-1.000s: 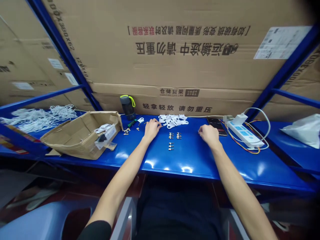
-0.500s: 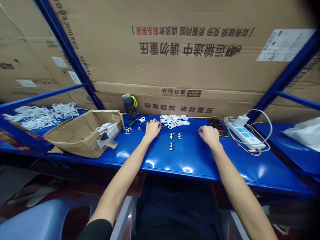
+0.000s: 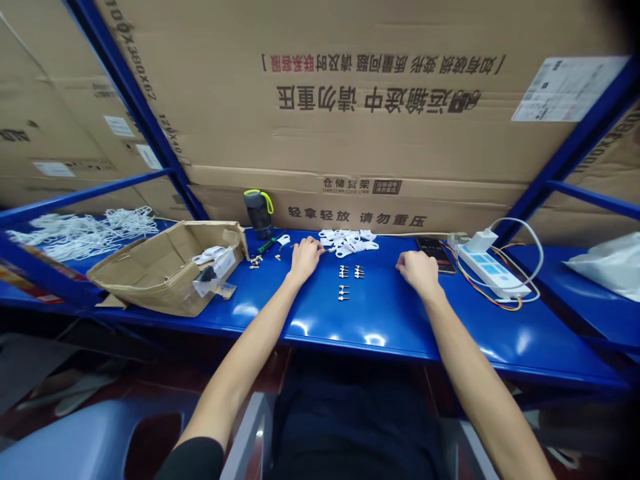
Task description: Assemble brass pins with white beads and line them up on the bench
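Observation:
My left hand (image 3: 306, 259) rests on the blue tabletop with its fingers spread and slightly bent, fingertips close to a pile of white plastic loop-ended pieces (image 3: 350, 243). Nothing can be made out in it. My right hand (image 3: 419, 268) lies curled beside a dark phone (image 3: 439, 255); its fingers are closed, and whatever may be inside is hidden. Between the hands, small metal pins with pale collars (image 3: 344, 272) lie in short rows, in several groups. Left of my left hand are a green-handled tool (image 3: 267, 245), a single white piece (image 3: 283, 240) and small brass-coloured parts (image 3: 255, 262).
An open cardboard box (image 3: 150, 283) with plastic bags stands at the left, before a dark bottle (image 3: 259, 215). White cords (image 3: 90, 230) lie beyond it. A power strip (image 3: 495, 272) with looping cables sits at the right. Blue rack posts and a cardboard wall (image 3: 350, 147) enclose the back.
Both hands stay in nearly the same places. The view shifts very slightly, and the pins and white pieces lie as before.

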A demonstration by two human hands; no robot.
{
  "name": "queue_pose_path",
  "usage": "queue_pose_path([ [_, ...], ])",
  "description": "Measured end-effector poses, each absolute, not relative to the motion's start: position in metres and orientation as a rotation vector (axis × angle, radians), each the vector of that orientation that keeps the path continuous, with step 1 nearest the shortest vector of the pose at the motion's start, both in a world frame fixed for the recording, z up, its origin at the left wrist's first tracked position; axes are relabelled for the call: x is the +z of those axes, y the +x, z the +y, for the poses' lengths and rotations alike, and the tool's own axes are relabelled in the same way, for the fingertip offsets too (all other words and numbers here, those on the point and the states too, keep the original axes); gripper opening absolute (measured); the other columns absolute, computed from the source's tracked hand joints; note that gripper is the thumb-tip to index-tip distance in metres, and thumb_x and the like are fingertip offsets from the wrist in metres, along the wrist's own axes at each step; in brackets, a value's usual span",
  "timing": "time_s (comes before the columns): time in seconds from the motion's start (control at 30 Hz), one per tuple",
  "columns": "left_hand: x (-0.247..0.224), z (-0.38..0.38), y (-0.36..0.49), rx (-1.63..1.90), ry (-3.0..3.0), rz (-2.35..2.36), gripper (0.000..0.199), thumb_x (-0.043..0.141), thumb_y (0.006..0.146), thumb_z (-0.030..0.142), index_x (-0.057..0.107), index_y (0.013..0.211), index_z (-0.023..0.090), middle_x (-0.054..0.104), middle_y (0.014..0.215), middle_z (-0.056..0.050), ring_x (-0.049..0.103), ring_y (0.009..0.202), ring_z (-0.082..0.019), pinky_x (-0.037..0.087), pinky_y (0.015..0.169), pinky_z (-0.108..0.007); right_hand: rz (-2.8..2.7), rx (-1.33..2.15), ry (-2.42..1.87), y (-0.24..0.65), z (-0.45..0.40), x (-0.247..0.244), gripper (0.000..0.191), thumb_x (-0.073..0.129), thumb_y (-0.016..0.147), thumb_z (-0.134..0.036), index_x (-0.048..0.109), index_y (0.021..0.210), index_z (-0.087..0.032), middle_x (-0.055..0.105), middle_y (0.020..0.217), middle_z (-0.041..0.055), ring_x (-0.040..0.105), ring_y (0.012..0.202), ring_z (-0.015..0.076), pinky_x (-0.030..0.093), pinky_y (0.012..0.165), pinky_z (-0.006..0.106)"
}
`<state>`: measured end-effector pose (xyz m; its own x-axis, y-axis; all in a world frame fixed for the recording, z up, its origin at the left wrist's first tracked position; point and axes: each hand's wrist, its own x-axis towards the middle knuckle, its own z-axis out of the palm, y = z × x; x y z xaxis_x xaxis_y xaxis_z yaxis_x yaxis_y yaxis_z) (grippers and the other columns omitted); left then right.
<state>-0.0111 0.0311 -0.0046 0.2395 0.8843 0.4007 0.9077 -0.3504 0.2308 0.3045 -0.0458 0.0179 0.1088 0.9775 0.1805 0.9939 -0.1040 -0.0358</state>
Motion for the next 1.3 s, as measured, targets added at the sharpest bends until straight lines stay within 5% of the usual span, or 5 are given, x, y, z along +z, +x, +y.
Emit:
queue_pose_path([
  [0.3, 0.005, 0.015, 0.008, -0.919, -2.680, -1.150, 0.026, 0.049, 0.108, 0.036, 0.070, 0.113, 0.022, 0.070, 0.123, -0.009, 0.061, 0.117, -0.025, 0.041, 0.102, -0.039, -1.888, 0.362, -1.317, 0.251, -0.042, 0.009, 0.031, 0.060, 0.099, -0.043, 0.077, 0.114, -0.021, 0.078, 0.115, 0.0069, 0.070, 0.095, 0.0209, 0.052, 0.092, 0.033],
  [0.5, 0.007, 0.004, 0.020, -0.830, -2.761, -1.004, 0.033, 0.043, 0.110, 0.039, 0.071, 0.116, 0.022, 0.071, 0.123, -0.009, 0.063, 0.117, -0.026, 0.042, 0.102, -0.039, -1.770, 0.568, -1.165, 0.236, -0.044, 0.001, 0.031, 0.064, 0.096, -0.045, 0.078, 0.108, -0.020, 0.081, 0.110, 0.0054, 0.073, 0.097, 0.0218, 0.054, 0.088, 0.031],
  [0.83, 0.004, 0.001, 0.026, -1.068, -2.735, -0.880, 0.027, 0.054, 0.106, 0.039, 0.073, 0.113, 0.022, 0.073, 0.116, -0.008, 0.065, 0.112, -0.024, 0.043, 0.098, -0.038, -1.789, 0.416, -1.170, 0.243, -0.040, -0.003, 0.030, 0.064, 0.095, -0.045, 0.079, 0.090, -0.020, 0.081, 0.092, 0.0045, 0.071, 0.081, 0.0219, 0.052, 0.079, 0.032],
  [1.13, 0.000, 0.005, 0.026, -1.437, -2.795, -0.841, 0.021, 0.069, 0.098, 0.041, 0.078, 0.104, 0.023, 0.074, 0.107, -0.006, 0.067, 0.106, -0.023, 0.047, 0.099, -0.038, -1.796, 0.077, -1.040, 0.245, -0.042, -0.001, 0.028, 0.062, 0.101, -0.044, 0.079, 0.090, -0.025, 0.081, 0.094, 0.0043, 0.071, 0.088, 0.0239, 0.051, 0.089, 0.038],
  [1.3, 0.000, 0.003, 0.032, -1.696, -2.846, -0.856, 0.025, 0.069, 0.097, 0.044, 0.078, 0.099, 0.020, 0.073, 0.102, -0.007, 0.067, 0.094, -0.020, 0.054, 0.086, -0.034, -1.798, 0.109, -1.033, 0.243, -0.043, 0.001, 0.028, 0.061, 0.102, -0.044, 0.078, 0.093, -0.024, 0.081, 0.096, 0.0043, 0.071, 0.088, 0.0230, 0.052, 0.088, 0.036],
])
